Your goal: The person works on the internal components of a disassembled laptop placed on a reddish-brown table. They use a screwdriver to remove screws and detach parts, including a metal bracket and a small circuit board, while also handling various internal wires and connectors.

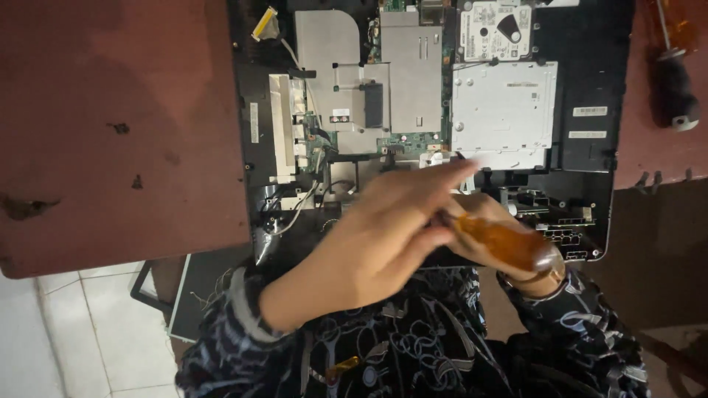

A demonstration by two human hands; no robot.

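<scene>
An opened laptop [582, 88] lies bottom side up on a reddish-brown table [110, 133], its metal shields, green board and silver drive bay [505, 107] exposed. My right hand [487, 221] grips the amber handle of a screwdriver [509, 243] over the laptop's near edge; the tip is hidden. My left hand [376, 228] reaches across in front of it, fingers stretched out and blurred, touching the screwdriver's shaft end near the right hand. Both arms wear dark patterned sleeves.
A hard drive [495, 31] sits at the laptop's far side. A second screwdriver with a black handle [675, 92] lies on the table at the far right. A flat cable with a yellow end [265, 23] sticks out at the top left. White floor tiles [81, 339] show below the table edge.
</scene>
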